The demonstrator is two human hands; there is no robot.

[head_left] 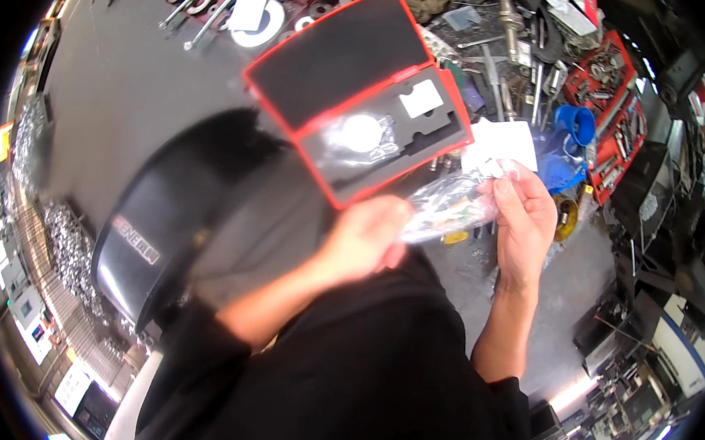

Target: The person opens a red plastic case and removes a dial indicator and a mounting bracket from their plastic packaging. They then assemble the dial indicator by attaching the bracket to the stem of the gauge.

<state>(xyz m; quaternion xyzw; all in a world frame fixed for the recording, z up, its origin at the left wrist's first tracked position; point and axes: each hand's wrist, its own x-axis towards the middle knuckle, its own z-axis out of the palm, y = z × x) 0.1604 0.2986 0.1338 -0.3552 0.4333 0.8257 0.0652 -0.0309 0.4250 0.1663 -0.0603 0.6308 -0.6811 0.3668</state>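
A clear plastic bag [450, 204] is stretched between my two hands; what lies inside it cannot be made out. My left hand [370, 236], smeared by motion, is closed on its left end. At the upper right end, my right hand [526, 212] pinches the bag between thumb and fingers. Just beyond my hands lies an open red case [339, 60] with a black-lined lid. Its grey foam insert [420, 135] carries another clear bag [364, 136] with something white and round, and a white card [421, 99]. A white sheet [501, 144] sits behind my right hand.
A large black curved shell [153, 206] stands at my left. Hand tools and metal parts [508, 43] crowd the far right of the bench. Blue plastic pieces [573, 125] and a red tray of tools [621, 116] lie right. Wrenches [211, 26] and rings lie at the far left.
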